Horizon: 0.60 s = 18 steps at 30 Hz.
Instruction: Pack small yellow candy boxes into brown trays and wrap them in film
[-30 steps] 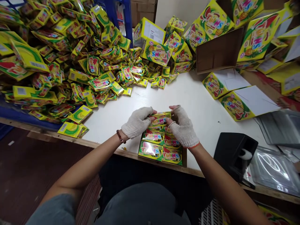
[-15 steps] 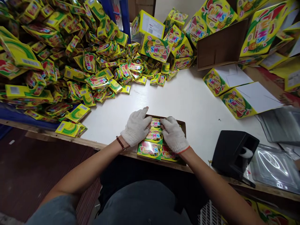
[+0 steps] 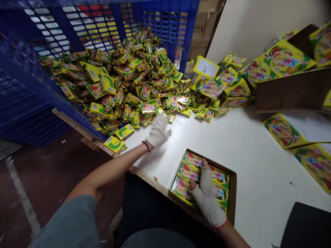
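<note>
My left hand, in a white glove and blurred by motion, is over the white table at the near edge of a big heap of small yellow-green boxes. Its fingers point toward the heap, and nothing shows in it. My right hand, in a white glove with bare fingertips, rests with fingers apart on the small boxes lying in rows inside an open brown carton. That carton sits at the table's front edge.
Blue plastic crates stand behind and left of the heap. Larger yellow display boxes and an open brown carton are at the back right. A black object stands at the lower right. The table's wooden edge runs in front.
My left hand has left the carton and moved left toward the heap. My right hand has opened over the packed boxes. The view has turned left, showing more of the blue crates.
</note>
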Tool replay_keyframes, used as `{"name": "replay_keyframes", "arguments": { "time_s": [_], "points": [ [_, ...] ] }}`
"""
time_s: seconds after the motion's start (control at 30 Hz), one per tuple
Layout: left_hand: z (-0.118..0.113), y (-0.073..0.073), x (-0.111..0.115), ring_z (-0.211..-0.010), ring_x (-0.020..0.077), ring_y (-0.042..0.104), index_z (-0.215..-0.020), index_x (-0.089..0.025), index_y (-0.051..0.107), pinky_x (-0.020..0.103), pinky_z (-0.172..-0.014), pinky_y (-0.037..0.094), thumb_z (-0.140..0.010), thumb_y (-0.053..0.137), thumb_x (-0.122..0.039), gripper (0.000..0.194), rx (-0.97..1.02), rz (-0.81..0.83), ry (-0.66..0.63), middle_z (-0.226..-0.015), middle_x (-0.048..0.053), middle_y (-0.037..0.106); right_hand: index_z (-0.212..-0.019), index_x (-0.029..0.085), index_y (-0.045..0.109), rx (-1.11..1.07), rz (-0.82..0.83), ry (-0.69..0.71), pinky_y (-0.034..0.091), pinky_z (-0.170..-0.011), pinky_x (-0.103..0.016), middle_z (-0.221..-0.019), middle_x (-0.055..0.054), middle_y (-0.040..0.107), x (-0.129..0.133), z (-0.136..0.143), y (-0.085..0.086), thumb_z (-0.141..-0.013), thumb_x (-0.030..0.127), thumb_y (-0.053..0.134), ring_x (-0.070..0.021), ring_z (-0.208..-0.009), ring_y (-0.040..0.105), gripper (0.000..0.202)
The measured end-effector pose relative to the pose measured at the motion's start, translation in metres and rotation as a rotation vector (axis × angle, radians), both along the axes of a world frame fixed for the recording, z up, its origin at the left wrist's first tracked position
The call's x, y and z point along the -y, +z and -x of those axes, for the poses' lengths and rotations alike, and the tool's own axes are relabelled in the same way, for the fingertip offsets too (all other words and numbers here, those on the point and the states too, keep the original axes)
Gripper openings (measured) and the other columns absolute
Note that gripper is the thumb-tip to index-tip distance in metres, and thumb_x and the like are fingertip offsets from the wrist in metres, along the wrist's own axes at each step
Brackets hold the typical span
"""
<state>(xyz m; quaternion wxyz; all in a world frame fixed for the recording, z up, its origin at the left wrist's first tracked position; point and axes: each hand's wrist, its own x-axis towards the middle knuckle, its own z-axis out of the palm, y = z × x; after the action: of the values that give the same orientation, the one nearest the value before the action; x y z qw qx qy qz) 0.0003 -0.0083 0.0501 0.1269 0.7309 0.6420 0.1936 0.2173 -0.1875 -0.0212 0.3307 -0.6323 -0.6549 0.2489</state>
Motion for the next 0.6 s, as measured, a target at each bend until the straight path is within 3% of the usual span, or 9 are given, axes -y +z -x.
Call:
{"name": "replay_keyframes", "arguments": {
  "time_s": [0.07, 0.13, 0.2, 0.3, 0.4, 0.47, 0.53, 0.57, 0.6],
  "points": [
    [0.031, 0.022, -0.046, -0.151, 0.0399, 0.022, -0.146, -0.013, 0.045, 0.062, -0.123, 0.017, -0.083, 0.064, -0.021, 0.067, -0.139, -0.073, 0.154, -0.154, 0.018, 0.043, -0.163, 0.021, 0.01, -0.017, 0.023, -0.049, 0.031, -0.119, -0.058, -0.164, -0.014, 0.029, -0.001, 0.001, 0.002, -0.098, 0.055, 0.042, -0.0349, -0.151, 0.028, 0.08],
    [0.057, 0.037, -0.074, -0.141, 0.0449, 0.036, -0.134, -0.007, 0.052, 0.067, -0.115, 0.026, -0.079, 0.068, -0.02, 0.059, -0.211, -0.09, 0.202, -0.14, 0.023, 0.054, -0.162, 0.02, 0.016, -0.034, 0.03, -0.082, 0.035, -0.117, -0.058, -0.159, -0.016, 0.038, -0.002, 0.002, 0.003, -0.097, 0.055, 0.044, -0.0353, -0.146, 0.037, 0.079],
    [0.07, 0.043, -0.081, -0.124, 0.0402, 0.053, -0.118, -0.006, 0.059, 0.06, -0.105, 0.04, -0.082, 0.066, -0.023, 0.041, -0.235, -0.108, 0.172, -0.122, 0.022, 0.064, -0.16, 0.02, 0.023, -0.05, -0.01, -0.105, 0.039, -0.115, -0.057, -0.155, -0.016, 0.044, -0.004, 0.0, 0.006, -0.096, 0.053, 0.047, -0.0343, -0.142, 0.043, 0.076],
    [0.06, 0.039, -0.05, -0.111, 0.0303, 0.059, -0.115, -0.008, 0.058, 0.048, -0.099, 0.047, -0.088, 0.061, -0.027, 0.033, -0.236, -0.18, 0.005, -0.114, 0.018, 0.065, -0.154, 0.022, 0.037, -0.064, -0.179, -0.151, 0.044, -0.111, -0.056, -0.15, -0.015, 0.05, -0.009, -0.008, 0.02, -0.095, 0.049, 0.052, -0.0327, -0.136, 0.05, 0.067],
    [0.017, 0.031, 0.011, -0.112, 0.0224, 0.059, -0.123, -0.016, 0.057, 0.038, -0.101, 0.048, -0.088, 0.064, -0.029, 0.038, -0.217, -0.225, -0.314, -0.117, 0.011, 0.066, -0.15, 0.022, 0.042, -0.097, -0.246, -0.147, 0.05, -0.104, -0.052, -0.142, -0.015, 0.056, -0.023, -0.02, 0.049, -0.094, 0.044, 0.055, -0.0298, -0.126, 0.059, 0.062],
    [-0.015, 0.027, 0.049, -0.105, 0.015, 0.062, -0.121, -0.026, 0.059, 0.03, -0.097, 0.05, -0.092, 0.06, -0.031, 0.029, -0.188, -0.248, -0.613, -0.113, 0.002, 0.069, -0.147, 0.023, 0.045, -0.122, -0.145, -0.025, 0.055, -0.098, -0.045, -0.134, -0.013, 0.063, -0.033, -0.028, 0.072, -0.094, 0.041, 0.054, -0.0261, -0.116, 0.065, 0.057],
    [-0.036, 0.026, 0.07, -0.11, 0.0166, 0.061, -0.13, -0.023, 0.055, 0.032, -0.1, 0.049, -0.095, 0.057, -0.03, 0.036, -0.127, -0.367, -0.971, -0.12, 0.006, 0.068, -0.138, 0.023, 0.056, -0.088, 0.007, 0.157, 0.056, -0.095, -0.04, -0.126, -0.01, 0.069, -0.039, -0.038, 0.09, -0.094, 0.037, 0.051, -0.0243, -0.11, 0.067, 0.046],
    [-0.039, 0.027, 0.071, -0.116, 0.0188, 0.059, -0.135, -0.02, 0.053, 0.034, -0.104, 0.048, -0.094, 0.058, -0.035, 0.044, -0.104, -0.393, -1.07, -0.126, 0.009, 0.066, -0.131, 0.023, 0.062, -0.045, 0.077, 0.22, 0.056, -0.095, -0.04, -0.122, -0.009, 0.07, -0.039, -0.045, 0.096, -0.093, 0.035, 0.05, -0.0242, -0.109, 0.068, 0.041],
    [-0.036, 0.029, 0.066, -0.123, 0.0214, 0.055, -0.138, -0.017, 0.05, 0.036, -0.108, 0.046, -0.091, 0.062, -0.041, 0.055, -0.097, -0.39, -1.082, -0.132, 0.011, 0.062, -0.125, 0.023, 0.066, 0.003, 0.129, 0.247, 0.056, -0.094, -0.04, -0.12, -0.008, 0.072, -0.037, -0.054, 0.099, -0.093, 0.034, 0.048, -0.0246, -0.107, 0.068, 0.038]
  ]
}}
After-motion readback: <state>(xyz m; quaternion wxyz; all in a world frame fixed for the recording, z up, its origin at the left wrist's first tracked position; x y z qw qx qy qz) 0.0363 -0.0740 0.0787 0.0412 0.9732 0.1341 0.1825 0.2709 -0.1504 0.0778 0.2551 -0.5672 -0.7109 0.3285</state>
